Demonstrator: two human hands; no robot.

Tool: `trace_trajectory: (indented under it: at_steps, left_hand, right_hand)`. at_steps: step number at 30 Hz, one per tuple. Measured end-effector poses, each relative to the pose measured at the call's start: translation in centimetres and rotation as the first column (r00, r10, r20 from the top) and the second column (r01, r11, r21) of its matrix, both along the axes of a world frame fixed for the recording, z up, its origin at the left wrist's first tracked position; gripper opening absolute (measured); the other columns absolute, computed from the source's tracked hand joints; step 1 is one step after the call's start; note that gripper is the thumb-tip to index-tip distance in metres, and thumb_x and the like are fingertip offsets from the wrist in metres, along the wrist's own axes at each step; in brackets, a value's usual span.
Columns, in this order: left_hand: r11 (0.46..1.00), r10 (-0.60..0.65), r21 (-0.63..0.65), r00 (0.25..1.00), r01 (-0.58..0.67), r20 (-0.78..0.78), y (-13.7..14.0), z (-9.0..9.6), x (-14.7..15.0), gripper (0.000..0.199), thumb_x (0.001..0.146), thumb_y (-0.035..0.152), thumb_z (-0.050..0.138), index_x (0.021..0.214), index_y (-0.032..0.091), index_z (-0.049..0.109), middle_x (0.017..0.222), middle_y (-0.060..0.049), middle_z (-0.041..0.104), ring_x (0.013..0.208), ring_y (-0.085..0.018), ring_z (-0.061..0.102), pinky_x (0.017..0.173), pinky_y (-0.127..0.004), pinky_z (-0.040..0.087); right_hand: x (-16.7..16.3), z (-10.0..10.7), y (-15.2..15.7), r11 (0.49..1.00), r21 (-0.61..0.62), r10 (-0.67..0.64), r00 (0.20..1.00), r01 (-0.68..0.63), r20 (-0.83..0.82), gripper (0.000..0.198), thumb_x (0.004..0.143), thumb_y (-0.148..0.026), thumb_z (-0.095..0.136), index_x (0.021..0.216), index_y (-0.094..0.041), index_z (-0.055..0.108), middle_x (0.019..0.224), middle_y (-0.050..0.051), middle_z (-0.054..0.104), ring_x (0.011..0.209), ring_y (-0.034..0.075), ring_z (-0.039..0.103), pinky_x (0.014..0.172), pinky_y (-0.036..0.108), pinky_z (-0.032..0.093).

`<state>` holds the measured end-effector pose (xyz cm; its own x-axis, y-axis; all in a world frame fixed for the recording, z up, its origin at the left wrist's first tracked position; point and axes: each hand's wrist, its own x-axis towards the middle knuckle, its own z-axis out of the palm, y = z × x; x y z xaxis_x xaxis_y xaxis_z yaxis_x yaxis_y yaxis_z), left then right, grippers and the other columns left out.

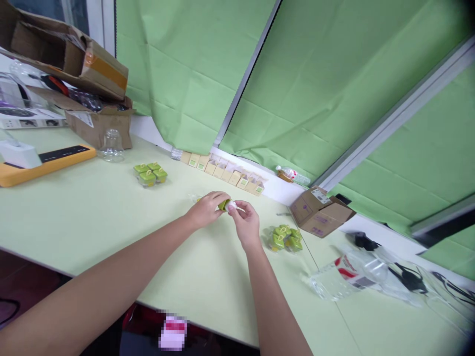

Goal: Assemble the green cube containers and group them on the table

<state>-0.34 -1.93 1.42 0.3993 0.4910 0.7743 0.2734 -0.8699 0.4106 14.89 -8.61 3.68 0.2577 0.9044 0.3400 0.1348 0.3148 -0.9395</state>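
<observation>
Over the middle of the table [200, 277], my left hand [207, 210] is closed around a small green box [223, 203]. My right hand [248, 223] pinches a small white piece [231, 204] at the open end of that box. What the white piece is cannot be made out. Behind my left hand shows some clear plastic [193, 198] with a bit of yellow, mostly hidden. A group of green-topped little boxes [150, 174] in clear plastic stands to the left, and a similar group [285, 238] sits right of my right hand.
Small cardboard houses [222, 170] line the back edge. Cardboard boxes [100, 123], a clear jar [112, 146] and an orange power strip [67, 157] are at left. To the right lie a tilted carton [321, 211], a large plastic bottle [345, 274] and black cables [411, 279].
</observation>
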Motion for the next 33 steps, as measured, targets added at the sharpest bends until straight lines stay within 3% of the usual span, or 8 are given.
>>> trace_trajectory:
  at_steps: [5,11,17,20,27,33]
  left_hand:
    - [1.0,-0.015,0.009,1.0,0.015,0.001,0.0,-0.3,0.1,0.032,0.087,0.013,0.057,0.117,0.023,0.059,0.119,-0.008,0.067,0.113,-0.021,0.062,0.099,-0.038,0.051]
    - [0.999,-0.043,0.025,0.999,0.042,0.026,-0.3,-0.3,0.2,0.029,0.09,0.015,0.055,0.117,0.022,0.059,0.12,-0.008,0.067,0.112,-0.02,0.064,0.096,-0.035,0.053]
    - [0.984,0.011,-0.18,0.998,0.001,0.066,-0.4,-0.3,0.3,0.039,0.078,0.01,0.061,0.116,0.022,0.061,0.11,-0.006,0.069,0.092,-0.02,0.067,0.081,-0.033,0.056]
    - [0.979,0.016,-0.206,0.995,0.004,0.094,-0.2,-0.6,0.5,0.052,0.07,0.003,0.06,0.119,0.02,0.06,0.115,-0.008,0.067,0.095,-0.021,0.067,0.083,-0.035,0.056]
    - [0.982,-0.036,-0.186,0.998,0.043,0.043,-0.5,-0.2,0.6,0.05,0.069,0.0,0.054,0.114,0.021,0.063,0.112,-0.006,0.069,0.103,-0.023,0.066,0.091,-0.037,0.054]
    - [0.977,-0.034,-0.209,0.999,0.042,0.042,-0.8,0.2,0.3,0.046,0.072,0.002,0.054,0.112,0.022,0.063,0.109,-0.005,0.071,0.1,-0.022,0.066,0.087,-0.034,0.053]
  right_hand:
    - [-0.2,-0.3,0.0,1.0,-0.002,-0.03,0.998,0.031,0.052,0.039,0.07,-0.044,0.081,0.095,-0.019,0.066,0.095,0.006,0.07,0.079,0.019,0.069,0.076,0.035,0.057]
    - [-0.2,-1.1,0.1,0.984,0.136,-0.142,0.961,0.112,0.238,0.032,0.078,-0.044,0.075,0.1,-0.021,0.073,0.113,0.009,0.065,0.085,0.019,0.069,0.077,0.035,0.06]
    - [-0.3,-0.2,-0.7,0.979,0.197,-0.139,0.899,0.06,0.416,0.033,0.082,-0.037,0.07,0.112,-0.024,0.065,0.112,0.008,0.064,0.091,0.021,0.067,0.073,0.033,0.059]
    - [0.0,0.1,-0.8,0.977,0.211,-0.087,0.863,-0.024,0.498,0.035,0.08,-0.028,0.069,0.114,-0.025,0.063,0.112,0.007,0.061,0.092,0.02,0.065,0.081,0.035,0.059]
    - [0.2,0.3,-0.8,0.975,0.214,-0.063,0.858,-0.055,0.509,0.03,0.078,-0.022,0.069,0.107,-0.027,0.067,0.104,0.005,0.063,0.09,0.02,0.062,0.086,0.038,0.056]
    - [0.0,0.6,-0.9,0.977,0.205,-0.051,0.858,-0.064,0.511,0.03,0.079,-0.024,0.069,0.108,-0.029,0.069,0.106,0.005,0.066,0.092,0.022,0.062,0.089,0.039,0.053]
